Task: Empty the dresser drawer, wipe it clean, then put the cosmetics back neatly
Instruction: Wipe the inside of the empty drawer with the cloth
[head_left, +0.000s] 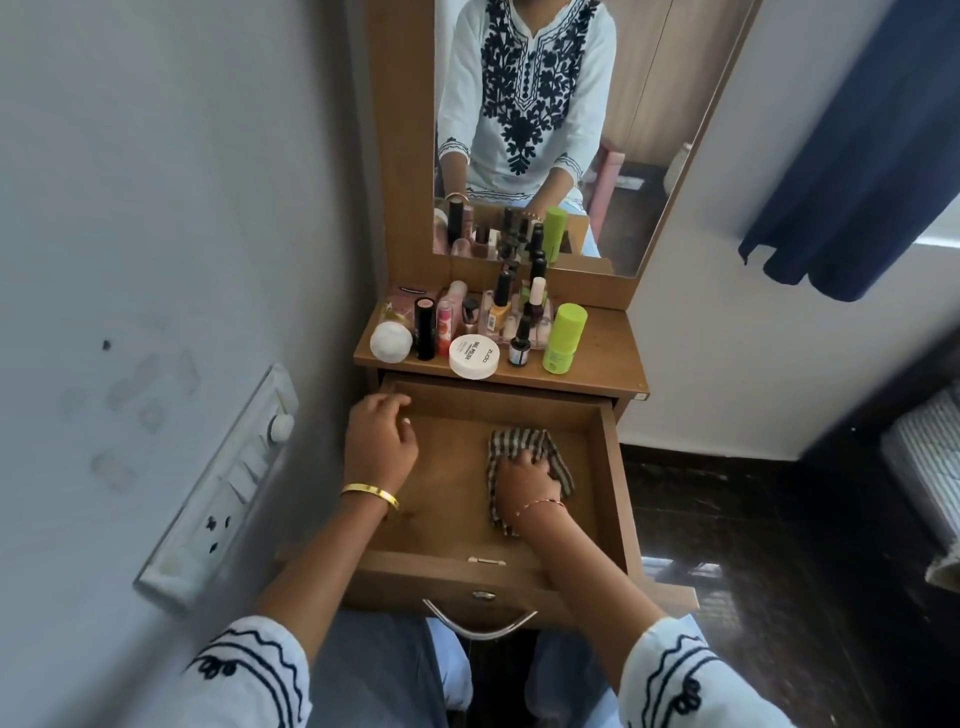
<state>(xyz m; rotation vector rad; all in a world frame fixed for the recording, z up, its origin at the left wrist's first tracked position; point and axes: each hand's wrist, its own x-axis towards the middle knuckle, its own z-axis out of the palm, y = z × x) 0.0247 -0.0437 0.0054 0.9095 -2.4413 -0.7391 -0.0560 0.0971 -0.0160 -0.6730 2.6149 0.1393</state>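
Below, the wooden drawer (608, 467) stands pulled out, its flat bottom bare but for 1 striped woven cloth (558, 465), crumpled, right of centre. Right hand (524, 475) presses on that cloth, fingers bent over it. Left hand (382, 439) hovers at the drawer's left rear corner, fingers loosely curled, holding nothing. Cosmetics (470, 322) crowd the dresser top (608, 348) under the mirror (639, 130): 1 round white jar (474, 355), 1 green cylinder (563, 338), several small bottles. 1 curved metal handle (480, 626) fronts the drawer.
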